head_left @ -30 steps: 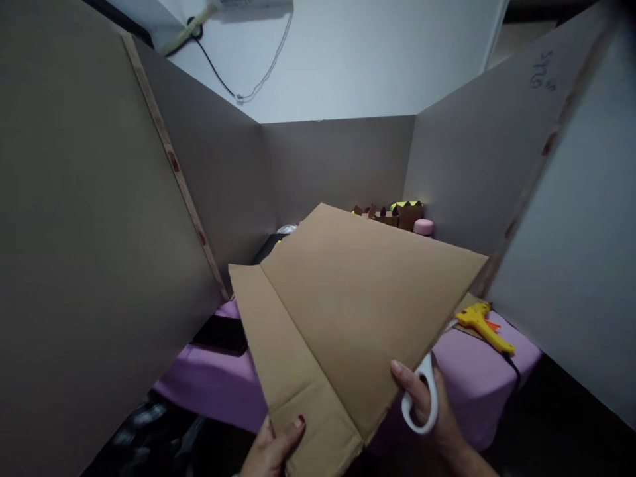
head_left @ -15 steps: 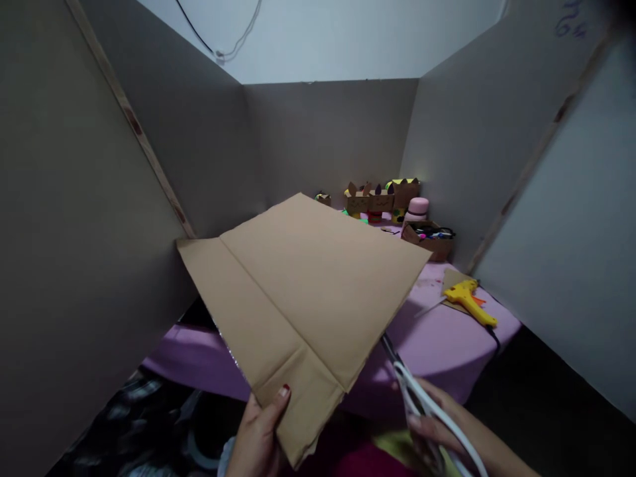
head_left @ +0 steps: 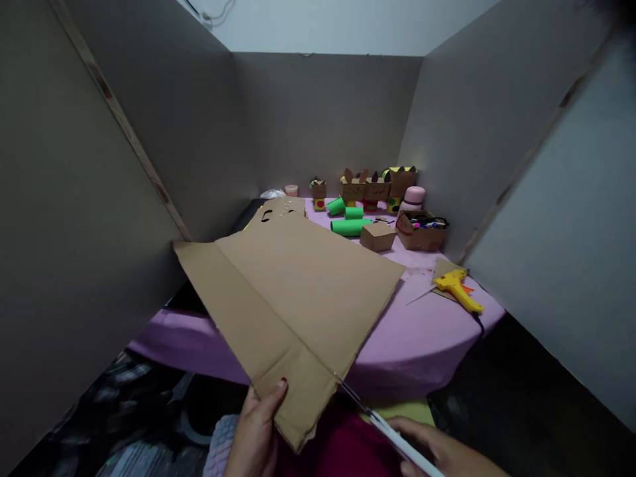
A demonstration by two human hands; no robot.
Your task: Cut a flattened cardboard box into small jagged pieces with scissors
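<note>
A large creased sheet of brown cardboard is held up in front of me, over the near side of the table. My left hand pinches its bottom corner, thumb on top. In my right hand are white-handled scissors, their handles partly cut off by the frame's bottom edge. The scissors' blade tips touch the sheet's right edge by the crease; how far the blades lie around the cardboard I cannot tell.
On the pink-covered table lie a yellow glue gun, a small cardboard box, green tubes and a box of pens. Cardboard animal figures and a pink bottle stand behind. Grey partitions enclose it.
The cardboard has come lower, revealing the green tubes and small box behind. My right hand has brought the scissors left to the sheet's edge. My left hand keeps its hold.
</note>
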